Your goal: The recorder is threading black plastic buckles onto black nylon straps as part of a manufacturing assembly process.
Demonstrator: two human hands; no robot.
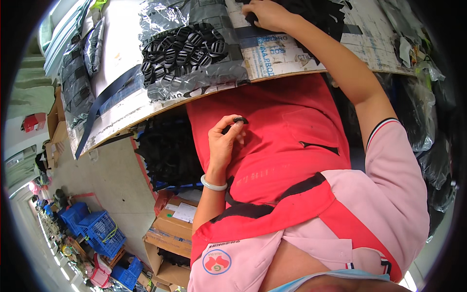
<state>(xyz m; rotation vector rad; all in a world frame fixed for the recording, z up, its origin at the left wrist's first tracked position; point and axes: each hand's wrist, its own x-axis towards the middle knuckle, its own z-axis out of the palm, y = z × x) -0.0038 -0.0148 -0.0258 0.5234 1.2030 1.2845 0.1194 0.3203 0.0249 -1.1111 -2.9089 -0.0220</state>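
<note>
My left hand (224,141) is held in front of the red apron (292,121), below the table edge. Its thumb and fingers pinch a small black buckle (240,120), much of it covered by the fingers. At the table's far side, my right hand (267,15) has its fingers curled on a piece of black webbing (251,18). Beside that hand lies a dark heap of black webbing pieces (323,19). Left of the heap, many black plastic buckles (185,51) lie on a clear plastic bag (165,17).
The table (119,100) has a bowed front edge and printed cardboard (262,61) on top. A dark strap (97,104) hangs over its left edge. Below left stand cardboard boxes (170,233) and blue crates (102,233). Plastic-wrapped bundles (413,112) crowd the right side.
</note>
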